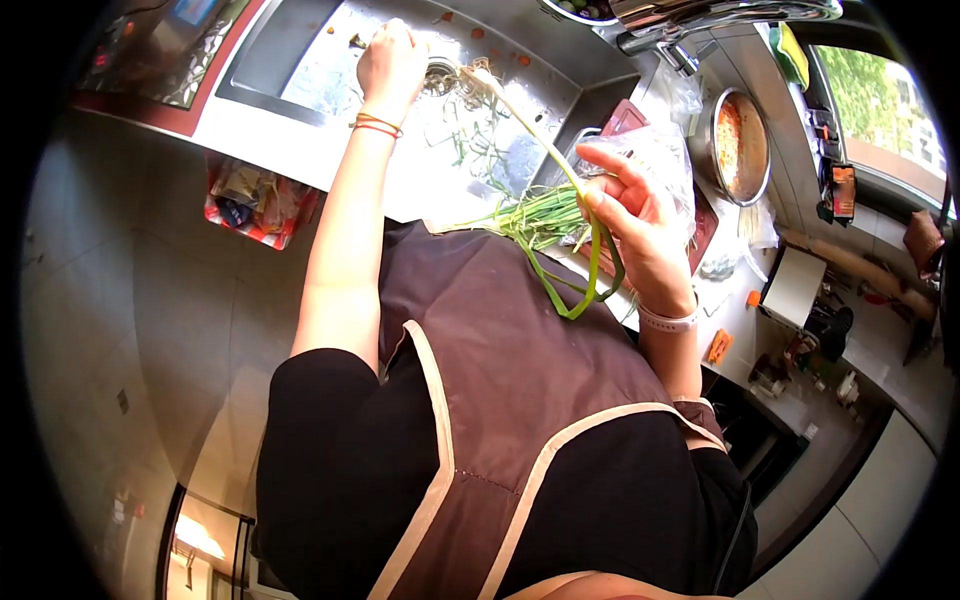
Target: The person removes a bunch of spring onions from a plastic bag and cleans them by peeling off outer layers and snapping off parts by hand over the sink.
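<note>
Between the thumb and fingers of my right hand is a long green onion; its pale root end points into the sink and its green leaves hang down in a loop. My left hand is closed over the steel sink, left of the drain; what it holds, if anything, I cannot make out. Roots and green scraps lie in the sink around the drain. A bunch of green onions rests at the sink's near edge, just left of my right hand.
A chrome faucet reaches over the sink's far right. A steel bowl of reddish food stands on the right, beyond crumpled clear plastic. Below the counter at left hangs a red bag. Orange pieces lie on the right counter.
</note>
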`<state>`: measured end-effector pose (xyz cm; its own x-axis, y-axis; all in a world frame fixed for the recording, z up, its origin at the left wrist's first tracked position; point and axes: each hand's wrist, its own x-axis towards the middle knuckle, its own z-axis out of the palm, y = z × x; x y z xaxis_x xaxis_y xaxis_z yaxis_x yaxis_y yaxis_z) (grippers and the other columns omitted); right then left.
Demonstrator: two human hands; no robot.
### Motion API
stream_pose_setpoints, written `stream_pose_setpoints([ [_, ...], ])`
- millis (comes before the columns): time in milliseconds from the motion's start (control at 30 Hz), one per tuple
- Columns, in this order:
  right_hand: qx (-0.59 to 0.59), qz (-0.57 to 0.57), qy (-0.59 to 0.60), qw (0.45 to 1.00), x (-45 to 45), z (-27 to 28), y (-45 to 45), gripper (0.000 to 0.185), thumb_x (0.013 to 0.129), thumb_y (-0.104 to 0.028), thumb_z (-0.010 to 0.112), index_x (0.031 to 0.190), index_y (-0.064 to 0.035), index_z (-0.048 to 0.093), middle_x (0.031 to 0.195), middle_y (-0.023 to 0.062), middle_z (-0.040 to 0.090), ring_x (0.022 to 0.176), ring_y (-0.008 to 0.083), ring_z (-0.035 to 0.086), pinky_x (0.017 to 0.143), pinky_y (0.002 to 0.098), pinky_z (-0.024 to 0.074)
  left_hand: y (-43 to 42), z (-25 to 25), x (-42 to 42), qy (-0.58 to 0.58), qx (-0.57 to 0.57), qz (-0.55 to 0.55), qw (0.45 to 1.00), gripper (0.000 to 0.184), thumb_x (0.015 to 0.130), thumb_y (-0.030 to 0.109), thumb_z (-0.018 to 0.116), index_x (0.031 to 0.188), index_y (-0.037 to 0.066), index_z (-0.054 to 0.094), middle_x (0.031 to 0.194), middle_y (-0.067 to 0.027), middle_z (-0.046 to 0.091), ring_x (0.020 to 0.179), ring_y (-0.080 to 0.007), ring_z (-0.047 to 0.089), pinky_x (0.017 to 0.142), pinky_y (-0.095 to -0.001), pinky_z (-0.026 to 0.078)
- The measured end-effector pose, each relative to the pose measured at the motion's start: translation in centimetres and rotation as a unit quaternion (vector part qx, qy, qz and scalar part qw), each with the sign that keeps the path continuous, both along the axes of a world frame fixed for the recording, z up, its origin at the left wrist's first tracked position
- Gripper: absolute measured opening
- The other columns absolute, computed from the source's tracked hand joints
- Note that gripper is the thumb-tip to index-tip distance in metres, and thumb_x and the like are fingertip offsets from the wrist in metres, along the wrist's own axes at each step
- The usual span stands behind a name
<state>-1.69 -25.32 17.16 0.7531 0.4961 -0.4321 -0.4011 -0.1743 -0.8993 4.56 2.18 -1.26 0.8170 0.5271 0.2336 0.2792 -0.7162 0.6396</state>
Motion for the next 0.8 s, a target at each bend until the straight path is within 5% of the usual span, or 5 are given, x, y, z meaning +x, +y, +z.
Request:
stream_pose_setpoints([
  [200,-0.044,-0.051,0.0,0.998,1.2,-2.1,0.9,0.044,0.084,-0.008,0.058,0.123,0.0057,0.042,0.078,0.0015,0.058,0.065,0.0034,0.048,0.057,0.0164,0.0366,-0.3,-1.9,1.4,0.071,-0.006,0.004,0.997,0.024,0.083,0.025,0.051,0.082,0.002,0.057,0.082,-0.0163,0.062,0.08,-0.034,0.061,0.07,-0.0414,0.049],
  [333,0.017,-0.074,-0.002,0.997,2.0,-3.2,1.5,0.048,0.082,-0.007,0.063,0.123,0.0057,0.04,0.083,0.0058,0.062,0.066,0.0043,0.05,0.057,0.0168,0.0377,-1.5,1.5,-2.0,-0.016,-0.141,-0.068,0.988,0.023,0.083,0.022,0.058,0.089,0.001,0.063,0.08,-0.0113,0.064,0.071,-0.0192,0.061,0.064,-0.032,0.047],
  [433,0.037,-0.066,-0.002,0.997,1.9,-3.0,2.2,0.052,0.081,-0.005,0.064,0.126,0.0055,0.038,0.086,0.0069,0.062,0.071,0.0062,0.053,0.061,0.0187,0.0409,-4.9,7.9,-6.1,0.009,-0.496,-0.19,0.847,0.02,0.085,0.02,0.061,0.085,0.001,0.066,0.076,-0.0036,0.065,0.065,-0.0064,0.056,0.059,-0.0229,0.044],
  [533,0.048,-0.046,0.001,0.998,1.8,-2.6,2.9,0.057,0.08,-0.004,0.065,0.128,0.0058,0.036,0.089,0.0081,0.061,0.077,0.009,0.055,0.068,0.0208,0.0444,-7.2,11.1,-9.5,0.019,-0.643,-0.282,0.712,0.014,0.086,0.014,0.06,0.088,0.0,0.063,0.075,-0.0025,0.062,0.064,-0.007,0.057,0.059,-0.0205,0.046],
  [800,0.051,-0.08,-0.045,0.994,0.6,-1.9,4.1,0.05,0.08,-0.003,0.065,0.125,0.0037,0.042,0.093,0.0074,0.061,0.084,0.0103,0.058,0.074,0.0222,0.0464,-8.0,12.3,-11.0,0.044,-0.638,-0.268,0.721,0.013,0.083,0.006,0.062,0.095,0.0,0.061,0.08,-0.0015,0.061,0.071,-0.0056,0.057,0.064,-0.0192,0.046],
])
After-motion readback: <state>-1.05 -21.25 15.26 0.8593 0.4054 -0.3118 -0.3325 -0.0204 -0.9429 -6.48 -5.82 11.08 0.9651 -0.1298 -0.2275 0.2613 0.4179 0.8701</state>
